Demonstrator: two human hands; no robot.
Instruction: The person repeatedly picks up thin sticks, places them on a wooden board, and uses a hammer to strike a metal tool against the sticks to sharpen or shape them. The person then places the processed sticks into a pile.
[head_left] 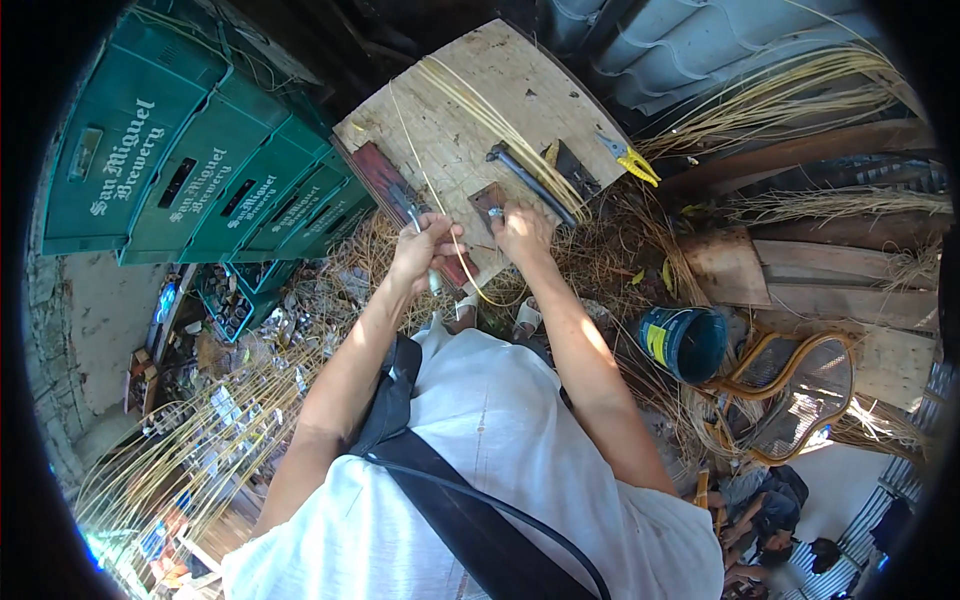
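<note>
Plywood board (470, 120) | green crates (190, 170) left | left hand (425, 245) grips strand (455, 240) | right hand (522, 230) pinches strand

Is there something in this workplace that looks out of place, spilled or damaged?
Nothing looks broken. The ground around the wooden board is littered with loose cane strips and scraps. A yellow-handled cutter lies at the board's right edge, partly overhanging it. Both hands, left hand and right hand, hold a thin strip at the board.

a rough outdoor rattan-weaving workshop is shown: a worn plywood bench (470, 110), bundled pale cane strips (790, 95), stacked green plastic crates (190, 170), an unfinished woven cane chair (790, 390).
</note>
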